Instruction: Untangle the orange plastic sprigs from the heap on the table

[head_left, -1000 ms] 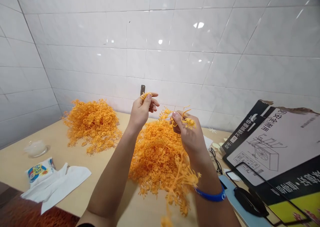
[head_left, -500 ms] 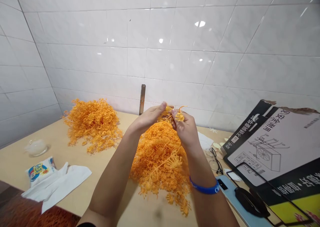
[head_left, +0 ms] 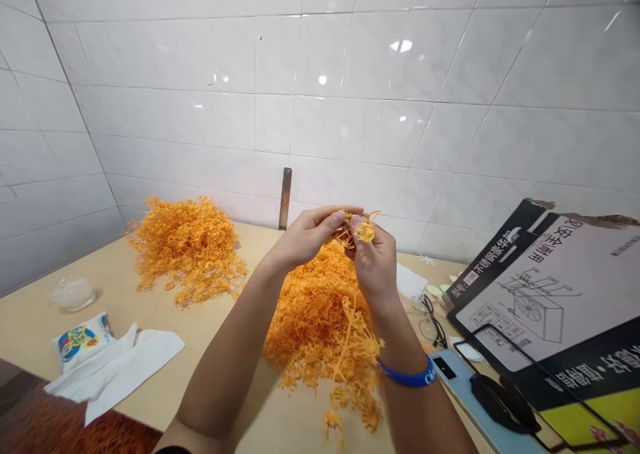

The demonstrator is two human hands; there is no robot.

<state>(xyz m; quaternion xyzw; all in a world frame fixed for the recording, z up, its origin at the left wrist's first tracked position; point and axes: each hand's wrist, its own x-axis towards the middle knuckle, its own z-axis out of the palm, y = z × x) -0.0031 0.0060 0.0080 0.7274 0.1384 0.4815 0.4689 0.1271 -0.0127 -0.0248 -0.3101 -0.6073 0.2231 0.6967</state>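
Both hands meet above the near heap of orange plastic sprigs (head_left: 320,307). My right hand (head_left: 373,257) is closed around a bunch of orange sprigs (head_left: 364,229), whose long stems hang down past the wrist with its blue wristband (head_left: 407,376). My left hand (head_left: 310,231) pinches the top of that same bunch with fingertips together. A second heap of orange sprigs (head_left: 186,246) lies farther left on the wooden table (head_left: 165,367).
A dark metal bar (head_left: 285,199) leans against the tiled wall. A small glass dish (head_left: 73,295), a tissue pack (head_left: 80,339) and white tissues (head_left: 120,367) lie at left. At right are eyeglasses (head_left: 430,321), a phone (head_left: 467,387) and a large printed cardboard box (head_left: 555,301).
My hands were apart, the left one raised with a small sprig. They came together over the near heap, and now both grip one bunch.
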